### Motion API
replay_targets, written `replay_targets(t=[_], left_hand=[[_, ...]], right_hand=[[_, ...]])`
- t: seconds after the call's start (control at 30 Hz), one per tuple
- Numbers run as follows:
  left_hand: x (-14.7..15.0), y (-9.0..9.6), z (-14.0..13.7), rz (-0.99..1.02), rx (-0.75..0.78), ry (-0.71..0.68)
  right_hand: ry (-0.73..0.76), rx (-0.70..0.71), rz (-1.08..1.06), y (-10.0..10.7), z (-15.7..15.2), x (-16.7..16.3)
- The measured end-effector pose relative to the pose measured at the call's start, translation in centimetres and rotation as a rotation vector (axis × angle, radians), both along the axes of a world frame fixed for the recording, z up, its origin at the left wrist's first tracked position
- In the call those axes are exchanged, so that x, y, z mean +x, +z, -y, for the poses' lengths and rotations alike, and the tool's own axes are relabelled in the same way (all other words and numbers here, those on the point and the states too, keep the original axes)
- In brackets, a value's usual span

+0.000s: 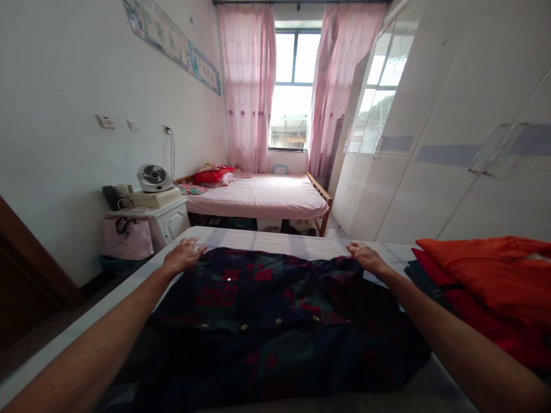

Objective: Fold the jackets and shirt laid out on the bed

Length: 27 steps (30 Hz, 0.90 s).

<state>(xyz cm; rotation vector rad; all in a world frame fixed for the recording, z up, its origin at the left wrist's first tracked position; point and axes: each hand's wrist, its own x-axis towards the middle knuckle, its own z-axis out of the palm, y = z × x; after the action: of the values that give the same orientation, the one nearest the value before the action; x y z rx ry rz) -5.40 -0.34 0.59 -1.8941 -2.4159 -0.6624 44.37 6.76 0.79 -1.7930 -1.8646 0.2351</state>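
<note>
A dark navy jacket (267, 304) with red and green patches lies spread sideways on the white-covered surface before me. Its row of shiny buttons runs left to right across the middle. My left hand (185, 256) pinches the far left edge of the jacket, fingers closed on the cloth. At the far right edge, my right hand (365, 257) grips the cloth between thumb and fingers. Both arms reach forward over the sides of the jacket, and its near part is in deep shadow.
Folded orange and red clothes (486, 281) are piled at the right. Beyond the white sheet (275, 235) stands a bed with a pink sheet (267, 195). A small fan (155, 176) sits on a white cabinet (172, 221) at left. Tall white wardrobes (447, 126) line the right wall.
</note>
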Motion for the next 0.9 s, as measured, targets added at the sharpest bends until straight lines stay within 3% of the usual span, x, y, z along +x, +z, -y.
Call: replay_targets(t=[0.07,0.17,0.37,0.47,0.57,0.67,0.8,0.9], left_hand=[[-0.8,-2.4,0.2,0.053,-0.108,0.009],[-1.4,-4.2,0.6,0.138,-0.215,0.052],[-1.6,-4.1,0.7,0.388,-0.317,0.184],[-1.9,-3.9,1.5,0.579,-0.319,0.174],[-2.2,-4.1,2.6,0.743,-0.255,0.115],[-2.1,-4.4,3.3,0.792,-0.094,0.093],[-1.6,-4.7,4.0,0.700,0.152,0.048],[-0.6,-4.7,5.0,0.583,0.210,-0.015]], right_hand=[[-0.003,-0.092,0.028,-2.8,-0.4,0.7],[0.008,-0.187,0.061,-4.8,-1.0,1.6],[0.064,-0.271,0.128,-5.8,-1.7,2.6],[0.043,-0.245,0.181,-7.0,-1.3,3.0],[-0.032,-0.215,0.204,-8.1,-0.4,3.0],[-0.074,-0.187,0.172,-8.6,0.3,2.9],[-0.094,-0.187,0.116,-8.8,0.5,3.0],[-0.094,-0.168,0.108,-9.1,0.4,3.2]])
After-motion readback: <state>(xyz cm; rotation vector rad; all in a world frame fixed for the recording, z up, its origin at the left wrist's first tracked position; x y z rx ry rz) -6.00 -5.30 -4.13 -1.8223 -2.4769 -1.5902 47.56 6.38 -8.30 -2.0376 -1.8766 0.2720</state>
